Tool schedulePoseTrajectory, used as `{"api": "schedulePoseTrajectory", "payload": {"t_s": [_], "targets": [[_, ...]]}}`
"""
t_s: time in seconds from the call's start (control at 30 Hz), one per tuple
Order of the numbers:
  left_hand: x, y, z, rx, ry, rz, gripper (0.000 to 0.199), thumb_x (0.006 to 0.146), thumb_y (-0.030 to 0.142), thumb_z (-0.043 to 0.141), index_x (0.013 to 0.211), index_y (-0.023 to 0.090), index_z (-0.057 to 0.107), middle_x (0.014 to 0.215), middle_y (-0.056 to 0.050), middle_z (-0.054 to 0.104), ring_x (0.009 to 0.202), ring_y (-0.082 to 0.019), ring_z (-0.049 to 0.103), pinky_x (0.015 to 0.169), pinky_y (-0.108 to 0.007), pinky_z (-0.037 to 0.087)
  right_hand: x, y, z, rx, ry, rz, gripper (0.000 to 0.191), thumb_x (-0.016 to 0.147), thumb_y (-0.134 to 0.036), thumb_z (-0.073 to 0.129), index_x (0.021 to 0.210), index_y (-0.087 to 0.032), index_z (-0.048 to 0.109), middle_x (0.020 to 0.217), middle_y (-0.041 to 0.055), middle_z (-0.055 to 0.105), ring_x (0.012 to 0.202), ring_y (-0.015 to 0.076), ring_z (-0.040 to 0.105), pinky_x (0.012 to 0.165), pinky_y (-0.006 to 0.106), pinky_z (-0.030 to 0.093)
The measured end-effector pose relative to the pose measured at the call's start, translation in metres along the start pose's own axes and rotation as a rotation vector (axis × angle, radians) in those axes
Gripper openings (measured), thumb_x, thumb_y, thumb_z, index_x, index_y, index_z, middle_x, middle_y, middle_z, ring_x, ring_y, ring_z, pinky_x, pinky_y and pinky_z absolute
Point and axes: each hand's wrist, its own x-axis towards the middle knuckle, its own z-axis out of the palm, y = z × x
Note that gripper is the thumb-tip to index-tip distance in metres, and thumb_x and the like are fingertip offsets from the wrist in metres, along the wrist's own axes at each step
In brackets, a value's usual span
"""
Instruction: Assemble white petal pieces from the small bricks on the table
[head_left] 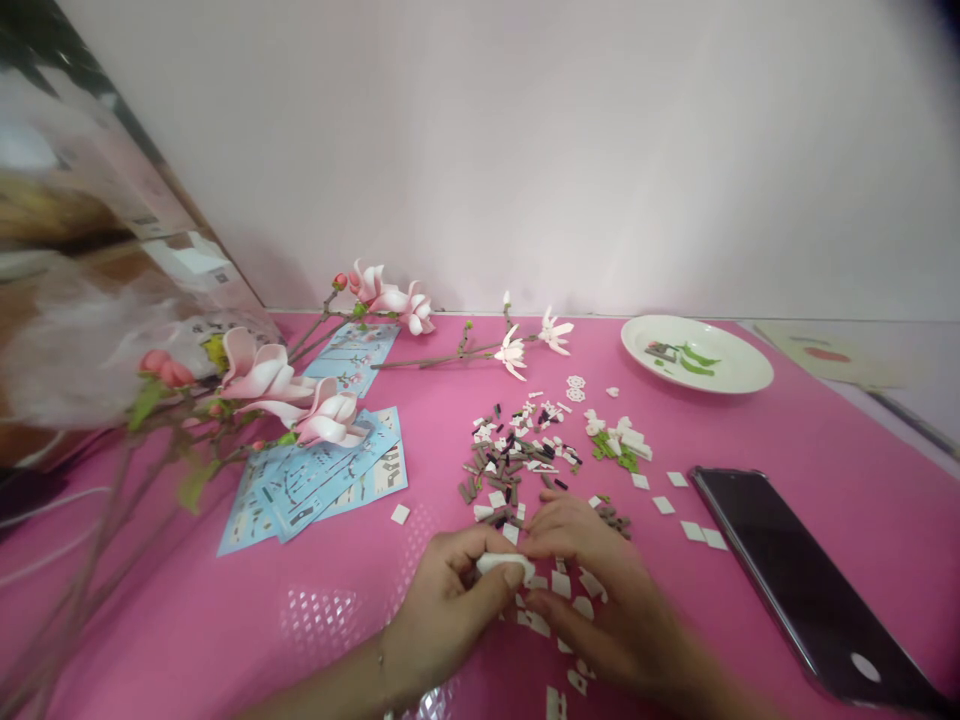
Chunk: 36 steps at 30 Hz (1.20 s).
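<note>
Plain pale wall (525, 150) behind pink tabletop (442, 445).

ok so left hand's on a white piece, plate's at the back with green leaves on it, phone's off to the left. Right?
Not the phone: the head view shows it off to the right. The left hand does hold a white piece, and the plate at the back has green leaves.

Our bare forearms (341, 670) extend from the bottom edge. At lower centre, our left hand (450, 595) is pinched between thumb (491, 592) and curled index finger (469, 545); just right, our right hand (596, 580) angles inward, thumb parted from its fingers (562, 535).
</note>
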Motion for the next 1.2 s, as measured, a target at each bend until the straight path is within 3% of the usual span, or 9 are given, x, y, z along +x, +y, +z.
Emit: {"api": "schedulePoseTrajectory", "payload": {"t_s": [0.33,0.53,0.67,0.8,1.2], "targets": [[0.001,0.000,0.000,-0.031,-0.029,-0.070,0.038,0.079,0.049,0.064,0.073,0.013,0.056,0.052,0.002,0.049,0.047,-0.008,0.039,0.048,-0.020,0.027,0.002,-0.001,-0.002,-0.070,0.046,-0.051,0.015,0.078,-0.010,0.064,0.091,-0.018,0.062,0.082,0.0050,0.062,0.082,0.0192,0.058,0.079,0.038,0.049],[0.000,0.001,-0.001,0.008,-0.054,0.006,0.037,0.079,0.045,0.065,0.066,0.013,0.053,0.054,0.003,0.045,0.051,-0.007,0.035,0.050,-0.020,0.025,0.003,-0.002,0.000,-0.092,0.013,-0.078,0.012,0.080,-0.013,0.062,0.091,-0.018,0.062,0.079,0.0049,0.062,0.080,0.0189,0.058,0.079,0.039,0.049],[0.000,-0.003,-0.002,-0.024,-0.062,-0.004,0.036,0.080,0.045,0.064,0.067,0.014,0.052,0.052,0.004,0.045,0.047,-0.007,0.034,0.048,-0.020,0.023,0.001,-0.001,0.000,-0.096,0.031,-0.083,0.011,0.079,-0.013,0.063,0.090,-0.018,0.062,0.080,0.0049,0.062,0.080,0.0188,0.058,0.088,0.043,0.046],[0.001,-0.002,-0.002,-0.041,-0.077,-0.016,0.040,0.080,0.050,0.061,0.068,0.013,0.054,0.053,0.003,0.045,0.048,-0.008,0.035,0.048,-0.021,0.023,0.000,-0.001,-0.002,-0.063,0.031,-0.053,0.013,0.079,-0.012,0.064,0.090,-0.018,0.062,0.081,0.0049,0.062,0.083,0.0194,0.058,0.087,0.042,0.047],[-0.001,0.010,0.000,0.140,-0.074,0.022,0.048,0.077,0.060,0.058,0.063,0.015,0.048,0.058,0.002,0.041,0.055,-0.010,0.034,0.051,-0.022,0.026,0.002,-0.003,-0.002,-0.056,-0.011,-0.100,0.009,0.082,-0.014,0.062,0.089,-0.019,0.061,0.078,0.0038,0.063,0.078,0.0185,0.058,0.082,0.040,0.048]]}}
